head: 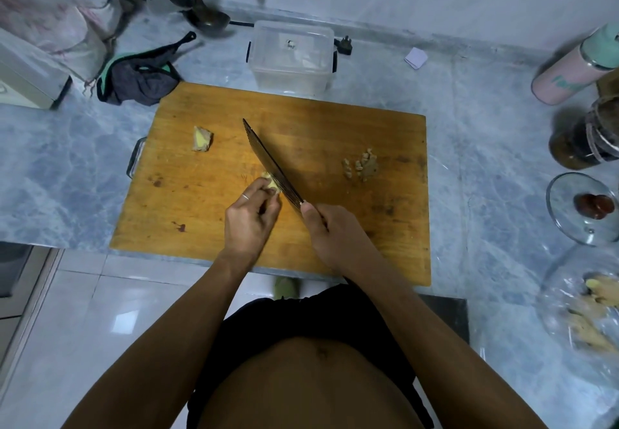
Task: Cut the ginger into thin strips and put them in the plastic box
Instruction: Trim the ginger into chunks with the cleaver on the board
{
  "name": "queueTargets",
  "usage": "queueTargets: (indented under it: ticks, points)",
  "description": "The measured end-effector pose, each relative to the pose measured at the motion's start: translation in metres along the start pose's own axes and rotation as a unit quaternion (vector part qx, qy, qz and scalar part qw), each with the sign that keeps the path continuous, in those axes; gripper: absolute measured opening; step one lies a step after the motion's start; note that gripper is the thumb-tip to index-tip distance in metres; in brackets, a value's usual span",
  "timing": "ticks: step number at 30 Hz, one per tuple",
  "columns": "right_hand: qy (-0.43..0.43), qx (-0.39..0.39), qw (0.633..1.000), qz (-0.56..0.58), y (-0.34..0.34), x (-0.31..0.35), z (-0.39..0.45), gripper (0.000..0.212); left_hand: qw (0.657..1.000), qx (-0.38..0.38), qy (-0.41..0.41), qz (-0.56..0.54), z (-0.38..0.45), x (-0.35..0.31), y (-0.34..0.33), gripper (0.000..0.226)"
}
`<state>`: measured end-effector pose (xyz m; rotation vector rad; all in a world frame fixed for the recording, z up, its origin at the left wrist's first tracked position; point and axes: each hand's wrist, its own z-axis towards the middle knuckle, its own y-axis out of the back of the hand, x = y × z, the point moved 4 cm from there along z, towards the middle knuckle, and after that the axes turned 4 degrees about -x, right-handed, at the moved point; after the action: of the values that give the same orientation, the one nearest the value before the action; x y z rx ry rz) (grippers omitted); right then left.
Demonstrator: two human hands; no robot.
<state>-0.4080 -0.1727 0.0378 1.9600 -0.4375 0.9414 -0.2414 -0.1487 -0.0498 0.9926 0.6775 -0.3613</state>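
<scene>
Left hand (252,217) pinches a ginger piece (270,183) mid-frame on the cutting board (335,147); right hand (330,231) grips the knife (272,164), apparently touching it.

Left hand (249,217) pinches ginger piece (270,183) on cutting board (335,234); right hand (330,231) grips knife (271,164) against it.

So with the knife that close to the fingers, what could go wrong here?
The left hand pinches a small ginger piece right against the knife that the right hand holds; a slip could nick a fingertip. The piece is small and might roll or shoot out. The plastic box stands beyond the cutting board, so strips could drop on the way.
</scene>
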Motion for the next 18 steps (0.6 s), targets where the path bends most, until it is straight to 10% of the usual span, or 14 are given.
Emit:
queueTargets:
  ticks: [18]
  points:
    - [0.005,-0.008,1.0,0.017,-0.004,-0.002,0.011,0.047,1.0,-0.004,0.025,-0.019,0.001,0.001,-0.002,0.012]
